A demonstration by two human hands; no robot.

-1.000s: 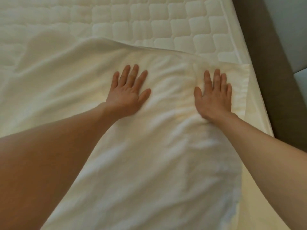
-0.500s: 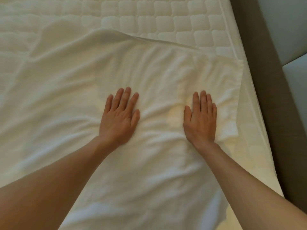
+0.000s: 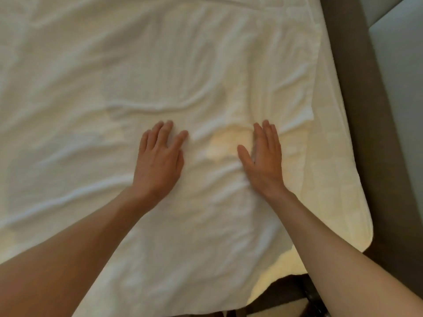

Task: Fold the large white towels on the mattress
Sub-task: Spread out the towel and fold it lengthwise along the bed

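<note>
The mattress (image 3: 338, 170) shows as a bare cream strip toward three o'clock, its corner rounding off near four. A rumpled white towel (image 3: 160, 76) lies directly on it, spread from nine o'clock across the centre.

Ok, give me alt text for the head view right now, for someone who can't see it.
Two bare hands press flat, fingers forward, on a wrinkled white towel spread over a mattress: left hand, right hand. Dark flooring runs along the mattress's right edge.
</note>
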